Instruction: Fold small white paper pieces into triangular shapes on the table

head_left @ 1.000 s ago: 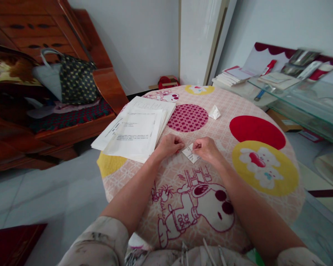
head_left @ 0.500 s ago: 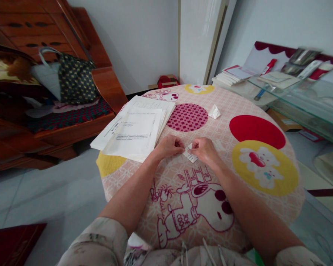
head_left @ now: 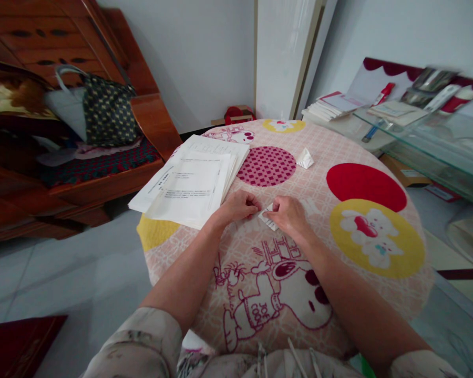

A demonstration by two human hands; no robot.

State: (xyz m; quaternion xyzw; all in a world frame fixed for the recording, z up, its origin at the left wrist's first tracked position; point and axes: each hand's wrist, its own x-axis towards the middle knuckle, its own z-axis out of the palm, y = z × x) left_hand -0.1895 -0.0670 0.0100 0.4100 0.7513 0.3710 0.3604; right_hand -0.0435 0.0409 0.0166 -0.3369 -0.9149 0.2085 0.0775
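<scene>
A small white piece of folded paper (head_left: 268, 223) with printed marks lies on the cloth between my hands. My right hand (head_left: 289, 214) grips it from the right, thumb and fingers on its upper part and covering some of it. On the other side my left hand (head_left: 240, 206) is closed, its fingertips pinched at the paper's left edge; the exact contact there is too small to make out. Farther back on the table sits another folded white paper shape (head_left: 305, 158), standing up in a peak.
A stack of printed sheets (head_left: 193, 184) lies left of my hands on the round table's patterned cloth (head_left: 370, 294). To the right are a glass shelf (head_left: 425, 139) and a pile of papers (head_left: 329, 106). A wooden bench (head_left: 147, 118) with a dotted bag (head_left: 108, 110) stands at left.
My right thumb has slid slightly left across the folded paper. My left fingertips have shifted a little left and up. The other things stay put.
</scene>
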